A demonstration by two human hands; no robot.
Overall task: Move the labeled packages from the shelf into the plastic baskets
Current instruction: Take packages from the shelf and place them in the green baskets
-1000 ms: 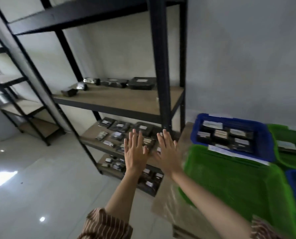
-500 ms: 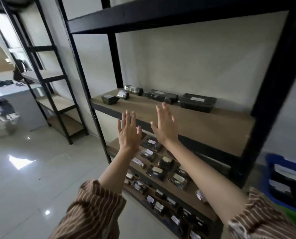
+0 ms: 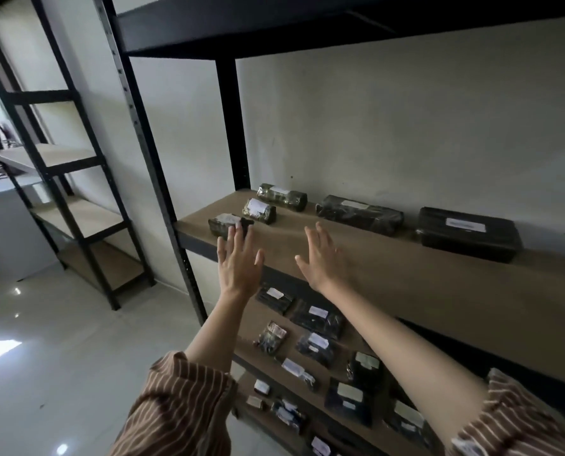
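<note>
Both hands are spread flat and empty, reaching toward the shelf (image 3: 406, 278). The left hand (image 3: 238, 261) is nearer the work: its fingertips reach the small labeled package (image 3: 228, 223) at the shelf's front left corner, long axis running left-right. The right hand (image 3: 323, 258) hovers over bare board, with the longer packages (image 3: 360, 213) behind it.

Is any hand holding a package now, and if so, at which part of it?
Nothing is held. The left hand and the right hand are both open with spread fingers, reaching toward the shelf. The left fingertips overlap the nearest package, without a grip.
</note>
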